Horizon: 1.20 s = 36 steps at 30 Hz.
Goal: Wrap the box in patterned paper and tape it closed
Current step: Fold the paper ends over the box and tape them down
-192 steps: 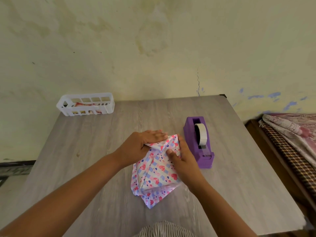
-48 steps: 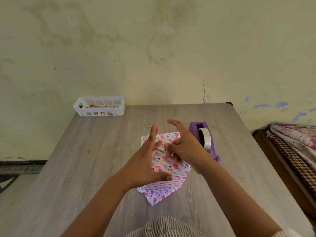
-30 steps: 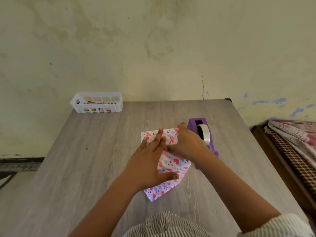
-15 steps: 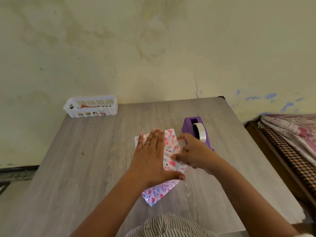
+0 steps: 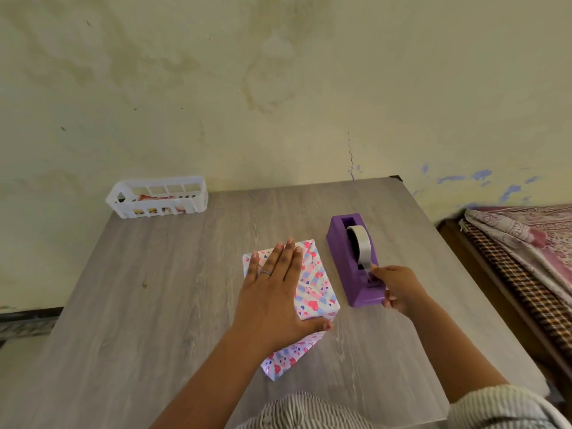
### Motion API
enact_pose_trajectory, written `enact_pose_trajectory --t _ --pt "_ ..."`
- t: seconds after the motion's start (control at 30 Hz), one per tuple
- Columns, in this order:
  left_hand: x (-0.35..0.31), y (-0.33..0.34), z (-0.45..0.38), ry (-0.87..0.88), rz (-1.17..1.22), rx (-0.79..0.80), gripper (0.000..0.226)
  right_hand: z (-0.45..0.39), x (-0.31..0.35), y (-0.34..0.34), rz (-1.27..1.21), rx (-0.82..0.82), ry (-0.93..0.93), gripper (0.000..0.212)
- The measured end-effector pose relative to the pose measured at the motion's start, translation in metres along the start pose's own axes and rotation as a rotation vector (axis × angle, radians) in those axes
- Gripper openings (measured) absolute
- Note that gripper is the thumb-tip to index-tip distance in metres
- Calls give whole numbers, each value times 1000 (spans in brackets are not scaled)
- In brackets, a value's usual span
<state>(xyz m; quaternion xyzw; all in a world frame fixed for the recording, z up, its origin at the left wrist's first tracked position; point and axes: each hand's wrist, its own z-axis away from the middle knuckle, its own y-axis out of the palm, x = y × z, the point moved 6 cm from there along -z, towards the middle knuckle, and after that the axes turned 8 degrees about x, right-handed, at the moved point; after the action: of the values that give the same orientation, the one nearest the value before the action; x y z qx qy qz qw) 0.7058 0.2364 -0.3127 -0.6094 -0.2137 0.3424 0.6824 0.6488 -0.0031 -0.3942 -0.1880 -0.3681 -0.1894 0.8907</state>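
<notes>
The box [image 5: 312, 283], covered in white paper with pink hearts and blue marks, lies in the middle of the grey table [image 5: 154, 305]. My left hand [image 5: 272, 292] presses flat on its top with straight fingers, thumb at the near edge. A loose paper flap [image 5: 286, 359] sticks out toward me from under that hand. To the right stands a purple tape dispenser [image 5: 353, 261] with a clear tape roll [image 5: 359, 243]. My right hand [image 5: 397, 287] is at the dispenser's front end, fingers curled and pinching the tape end by the cutter.
A white slotted plastic basket [image 5: 158, 196] with a few items inside sits at the table's far left corner. A bed with patterned cloth [image 5: 526, 252] stands close to the table's right side. A stained wall rises just behind the table.
My right hand has left the wrapped box and moved right to the dispenser's front, taking the tape end. My left hand has stayed flat on the box.
</notes>
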Motion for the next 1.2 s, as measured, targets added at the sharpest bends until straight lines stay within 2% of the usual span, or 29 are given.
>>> enact_pose_trajectory --t 0.13,0.37,0.67,0.93,1.2 --pt "0 1 -3 -12 5 14 126 -6 0 12 -233 7 109 14" --pt "1 3 -3 -21 -6 13 127 -2 4 34 -527 -32 99 6" --pt "3 5 -6 -30 -26 5 121 14 -14 38 -907 -130 -86 10" --pt "2 2 -5 -37 -18 3 120 5 -34 29 -738 -36 -284 7" --pt "1 0 -6 -40 -13 -13 122 -3 -44 30 -673 -12 -350 30"
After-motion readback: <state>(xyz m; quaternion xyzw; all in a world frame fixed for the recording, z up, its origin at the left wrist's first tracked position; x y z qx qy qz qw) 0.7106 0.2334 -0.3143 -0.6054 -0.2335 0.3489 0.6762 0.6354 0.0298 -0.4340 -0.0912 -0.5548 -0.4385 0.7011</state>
